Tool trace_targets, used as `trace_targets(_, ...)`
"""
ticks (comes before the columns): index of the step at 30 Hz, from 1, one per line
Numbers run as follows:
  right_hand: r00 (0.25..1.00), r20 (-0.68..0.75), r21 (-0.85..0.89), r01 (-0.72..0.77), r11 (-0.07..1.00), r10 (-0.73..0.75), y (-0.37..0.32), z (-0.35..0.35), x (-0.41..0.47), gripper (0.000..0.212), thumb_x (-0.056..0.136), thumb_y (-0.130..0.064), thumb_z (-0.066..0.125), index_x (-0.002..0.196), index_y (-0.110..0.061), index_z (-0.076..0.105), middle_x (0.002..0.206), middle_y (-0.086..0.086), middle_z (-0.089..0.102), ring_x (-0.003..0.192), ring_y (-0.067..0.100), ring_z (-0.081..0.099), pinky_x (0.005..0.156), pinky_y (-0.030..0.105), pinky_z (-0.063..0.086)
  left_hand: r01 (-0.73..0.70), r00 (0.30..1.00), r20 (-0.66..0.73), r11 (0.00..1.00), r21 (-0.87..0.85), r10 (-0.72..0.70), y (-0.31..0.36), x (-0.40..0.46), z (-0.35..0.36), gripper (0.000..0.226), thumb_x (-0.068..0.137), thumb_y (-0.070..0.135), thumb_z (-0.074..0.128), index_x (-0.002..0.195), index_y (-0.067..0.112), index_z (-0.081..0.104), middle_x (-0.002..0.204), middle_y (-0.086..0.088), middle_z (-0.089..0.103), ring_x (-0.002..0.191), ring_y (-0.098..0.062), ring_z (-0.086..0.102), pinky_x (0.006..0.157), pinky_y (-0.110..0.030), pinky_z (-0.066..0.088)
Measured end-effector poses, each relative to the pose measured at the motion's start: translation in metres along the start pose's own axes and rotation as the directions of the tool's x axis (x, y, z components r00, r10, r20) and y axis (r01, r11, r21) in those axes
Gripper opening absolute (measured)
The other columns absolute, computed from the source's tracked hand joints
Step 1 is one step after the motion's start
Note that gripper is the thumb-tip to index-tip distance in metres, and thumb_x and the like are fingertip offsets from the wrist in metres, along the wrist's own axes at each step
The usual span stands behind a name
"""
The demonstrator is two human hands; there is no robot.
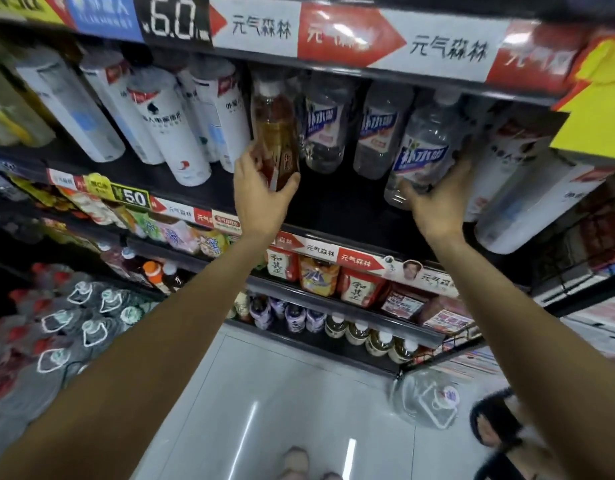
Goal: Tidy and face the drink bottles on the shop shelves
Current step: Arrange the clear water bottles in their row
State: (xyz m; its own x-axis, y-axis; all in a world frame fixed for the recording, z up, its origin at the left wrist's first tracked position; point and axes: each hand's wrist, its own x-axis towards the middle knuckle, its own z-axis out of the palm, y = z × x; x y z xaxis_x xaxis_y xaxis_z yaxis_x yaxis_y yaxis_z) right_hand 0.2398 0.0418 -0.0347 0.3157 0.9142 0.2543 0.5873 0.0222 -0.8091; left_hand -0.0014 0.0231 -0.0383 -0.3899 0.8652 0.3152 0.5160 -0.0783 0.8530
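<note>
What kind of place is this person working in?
Most likely a small shop or convenience store. Shelves carry rows of drink bottles behind price strips, packs of bottled water sit stacked on the floor, and the left hand grips a brown tea bottle.

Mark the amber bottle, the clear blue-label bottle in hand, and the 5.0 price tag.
amber bottle [275,133], head view, on its mid body above the left hand.
clear blue-label bottle [420,157], head view, on its blue label.
5.0 price tag [131,197], head view, on the digits.

A shop: price-tagged shelves stocked with drink bottles.
</note>
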Motion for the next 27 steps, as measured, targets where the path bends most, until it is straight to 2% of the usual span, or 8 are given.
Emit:
trace_targets(3,0.996,-0.061,0.112,-0.061,0.992,0.068,0.001,0.015,0.014,0.1,0.067,-0.041,0.082,0.141,-0.006,0.025,0.14,0.008,0.043,0.129,0.018,0.044,0.11,0.03,0.035,-0.001,1.0,-0.023,1.0,0.008,0.001,-0.01,0.016,0.008,0.078,0.079,0.028,0.077,0.141,0.01,0.033,0.137,-0.008,0.041,0.127,-0.023,0.043,0.107,-0.032,0.037)
trace_targets(5,0.989,-0.108,0.08,-0.09,0.993,0.098,0.0,0.021,0.018,0.102,0.068,-0.044,0.082,0.143,-0.005,0.025,0.146,0.011,0.036,0.136,0.023,0.036,0.113,0.027,0.027,-0.034,0.997,-0.073,0.997,0.063,0.039,-0.01,0.02,0.012,0.075,0.08,0.026,0.076,0.14,0.006,0.035,0.137,-0.013,0.041,0.128,-0.025,0.041,0.103,-0.024,0.033)
trace_targets(7,0.99,-0.119,0.026,-0.077,0.997,0.08,-0.004,0.022,0.015,0.099,0.069,-0.045,0.081,0.144,-0.005,0.029,0.148,0.014,0.032,0.137,0.026,0.032,0.113,0.029,0.025,-0.133,0.984,-0.106,0.987,0.096,0.143,-0.008,0.019,0.019,0.063,0.083,0.021,0.072,0.133,0.001,0.041,0.13,-0.016,0.046,0.124,-0.027,0.044,0.103,-0.03,0.038)
trace_targets(11,0.997,-0.079,0.068,0.018,0.998,-0.013,-0.005,0.022,-0.003,0.088,0.064,-0.042,0.084,0.133,-0.007,0.044,0.133,0.012,0.042,0.123,0.022,0.044,0.105,0.031,0.038,-0.349,0.934,0.102,0.934,0.073,0.341,-0.001,0.01,0.049,0.062,0.081,0.019,0.074,0.131,-0.001,0.044,0.127,-0.019,0.05,0.121,-0.029,0.048,0.104,-0.034,0.04)
trace_targets(14,0.998,-0.058,0.151,0.024,0.988,-0.016,-0.003,0.018,-0.016,0.086,0.062,-0.047,0.082,0.13,-0.01,0.043,0.126,0.005,0.052,0.116,0.016,0.052,0.101,0.032,0.044,-0.258,0.961,0.102,0.966,-0.007,0.257,0.012,0.015,0.073,0.082,0.079,0.017,0.076,0.143,-0.002,0.029,0.14,-0.024,0.037,0.133,-0.033,0.037,0.109,-0.025,0.027)
trace_targets(19,0.997,-0.052,0.186,0.062,0.981,-0.054,0.001,0.02,-0.019,0.081,0.069,-0.043,0.081,0.131,-0.013,0.039,0.121,0.0,0.062,0.108,0.013,0.061,0.093,0.028,0.05,-0.226,0.973,0.05,0.974,0.031,0.224,0.015,0.044,0.103,0.093,0.083,0.018,0.071,0.151,0.001,0.01,0.147,-0.025,0.029,0.133,-0.038,0.037,0.107,-0.042,0.037)
trace_targets(23,0.992,-0.069,0.169,0.114,0.979,-0.103,0.008,0.024,-0.016,0.085,0.067,-0.053,0.078,0.131,-0.014,0.038,0.121,-0.002,0.062,0.107,0.011,0.061,0.093,0.033,0.051,-0.249,0.965,-0.028,0.946,0.205,0.26,0.008,0.052,0.118,0.091,0.084,0.024,0.071,0.15,-0.001,0.013,0.143,-0.028,0.032,0.125,-0.041,0.042,0.101,-0.043,0.042)
trace_targets(27,0.991,-0.053,0.175,0.133,0.976,-0.125,0.01,0.024,-0.016,0.093,0.062,-0.067,0.072,0.132,-0.016,0.037,0.124,-0.002,0.061,0.111,0.013,0.061,0.094,0.04,0.051,-0.291,0.946,-0.083,0.934,0.209,0.313,0.007,0.048,0.116,0.097,0.078,0.025,0.076,0.15,-0.001,0.016,0.135,-0.03,0.035,0.117,-0.041,0.041,0.093,-0.041,0.045)
